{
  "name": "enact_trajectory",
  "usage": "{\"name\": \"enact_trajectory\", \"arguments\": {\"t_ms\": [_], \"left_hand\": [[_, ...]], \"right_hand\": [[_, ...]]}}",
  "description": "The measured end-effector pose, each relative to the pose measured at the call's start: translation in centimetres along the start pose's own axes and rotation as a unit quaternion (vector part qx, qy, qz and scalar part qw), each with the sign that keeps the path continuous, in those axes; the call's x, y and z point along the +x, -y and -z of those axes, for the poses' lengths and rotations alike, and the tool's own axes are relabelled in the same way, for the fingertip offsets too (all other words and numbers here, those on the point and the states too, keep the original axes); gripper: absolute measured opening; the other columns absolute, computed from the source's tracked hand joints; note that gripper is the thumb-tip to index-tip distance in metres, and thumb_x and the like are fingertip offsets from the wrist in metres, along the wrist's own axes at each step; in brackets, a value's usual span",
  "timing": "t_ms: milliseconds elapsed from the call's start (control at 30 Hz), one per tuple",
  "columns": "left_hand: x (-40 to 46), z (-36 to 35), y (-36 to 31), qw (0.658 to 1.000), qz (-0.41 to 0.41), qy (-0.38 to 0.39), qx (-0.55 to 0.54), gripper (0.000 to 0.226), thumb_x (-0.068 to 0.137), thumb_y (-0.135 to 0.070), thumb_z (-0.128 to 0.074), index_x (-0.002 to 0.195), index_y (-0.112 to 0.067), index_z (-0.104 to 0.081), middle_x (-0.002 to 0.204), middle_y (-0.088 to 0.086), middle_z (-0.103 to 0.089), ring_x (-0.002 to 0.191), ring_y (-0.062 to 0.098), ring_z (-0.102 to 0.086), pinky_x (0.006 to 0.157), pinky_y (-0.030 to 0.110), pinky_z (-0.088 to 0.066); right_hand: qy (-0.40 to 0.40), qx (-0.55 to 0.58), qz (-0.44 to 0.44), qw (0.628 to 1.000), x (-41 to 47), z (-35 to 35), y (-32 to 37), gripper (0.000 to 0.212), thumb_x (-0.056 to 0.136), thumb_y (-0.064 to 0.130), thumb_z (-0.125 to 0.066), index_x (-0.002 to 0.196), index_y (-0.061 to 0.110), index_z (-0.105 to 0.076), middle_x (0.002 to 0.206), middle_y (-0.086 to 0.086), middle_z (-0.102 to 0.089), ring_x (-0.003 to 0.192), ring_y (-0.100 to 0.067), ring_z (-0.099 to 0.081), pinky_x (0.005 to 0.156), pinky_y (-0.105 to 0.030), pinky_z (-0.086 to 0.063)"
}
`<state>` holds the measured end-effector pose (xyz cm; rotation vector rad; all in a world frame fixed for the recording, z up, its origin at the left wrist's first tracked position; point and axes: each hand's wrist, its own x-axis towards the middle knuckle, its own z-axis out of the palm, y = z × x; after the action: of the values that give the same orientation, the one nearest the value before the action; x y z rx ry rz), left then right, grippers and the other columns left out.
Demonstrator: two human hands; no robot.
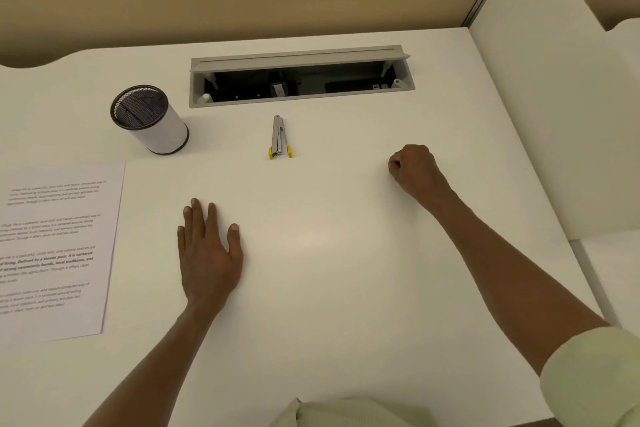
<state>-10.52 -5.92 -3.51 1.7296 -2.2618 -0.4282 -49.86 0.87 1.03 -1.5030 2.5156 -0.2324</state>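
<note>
Left hand [207,253] lies spread flat on the blank sheet [311,253], mid-desk [450,104]; right hand [412,166], curled, pinches its 1 o'clock corner. Risk: lifting against the pressing palm could crease it (stapler [278,137] at 12 o'clock, untouched).

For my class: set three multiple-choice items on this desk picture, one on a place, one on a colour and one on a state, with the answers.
1. Where does the stapler lie?
A. on the desk, just in front of the open cable hatch
B. inside the hatch
C. at the desk's near edge

2. What colour are the stapler's end caps?
A. red
B. yellow
C. blue

3. How does the left hand lie?
A. curled in a fist
B. gripping the stapler
C. flat, fingers straight

Answers:
1. A: it rests on the desktop between the hatch and the hands.
2. B: both tips at its near end are yellow.
3. C: it lies palm down, holding nothing.
</note>
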Motion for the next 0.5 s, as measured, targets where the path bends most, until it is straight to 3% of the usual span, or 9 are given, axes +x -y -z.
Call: {"name": "enact_trajectory", "arguments": {"t_ms": [167, 267, 367, 500], "left_hand": [[0.0, 0.0, -0.1, 1.0, -0.002, 0.002, -0.001, 0.068, 0.1, -0.049, -0.028, 0.155, -0.009, -0.032, 0.168, 0.01, -0.015, 0.156, 0.023, -0.008, 0.127, 0.042, -0.01], [0.0, 0.0, 0.1, 1.0, -0.003, 0.0, 0.0, 0.069, 0.1, -0.05, -0.026, 0.155, -0.009, -0.032, 0.168, 0.01, -0.015, 0.156, 0.023, -0.008, 0.127, 0.043, -0.01], [0.0, -0.1, 0.1, 1.0, -0.002, 0.001, -0.001, 0.069, 0.1, -0.05, -0.026, 0.155, -0.009, -0.032, 0.168, 0.01, -0.015, 0.156, 0.024, -0.008, 0.127, 0.042, -0.01], [0.0, -0.1, 0.0, 1.0, 0.0, 0.002, 0.001, 0.069, 0.1, -0.05, -0.026, 0.155, -0.009, -0.031, 0.168, 0.009, -0.014, 0.156, 0.023, -0.007, 0.127, 0.041, -0.008]], "right_hand": [[0.012, 0.049, 0.007, 0.999, 0.1, -0.9, -1.1, 0.018, 0.085, 0.006, -0.047, 0.067, 0.005, -0.051, 0.067, -0.008, -0.051, 0.064, -0.024, -0.043, 0.058, -0.029, -0.029], [0.01, 0.2, -0.055, 0.978, 0.1, -0.1, -1.8, 0.023, 0.09, 0.012, -0.052, 0.074, -0.002, -0.06, 0.071, -0.011, -0.06, 0.065, -0.02, -0.051, 0.059, -0.029, -0.04], [-0.005, 0.463, -0.17, 0.87, -0.5, 0.7, -2.4, 0.02, 0.089, 0.015, -0.061, 0.072, 0.004, -0.064, 0.066, -0.007, -0.055, 0.058, -0.016, -0.045, 0.054, -0.026, -0.037], [-0.02, 0.66, -0.217, 0.719, -1.2, 0.7, -2.0, 0.015, 0.088, 0.006, -0.063, 0.074, 0.005, -0.064, 0.069, -0.008, -0.056, 0.061, -0.015, -0.049, 0.057, -0.025, -0.039]]}}
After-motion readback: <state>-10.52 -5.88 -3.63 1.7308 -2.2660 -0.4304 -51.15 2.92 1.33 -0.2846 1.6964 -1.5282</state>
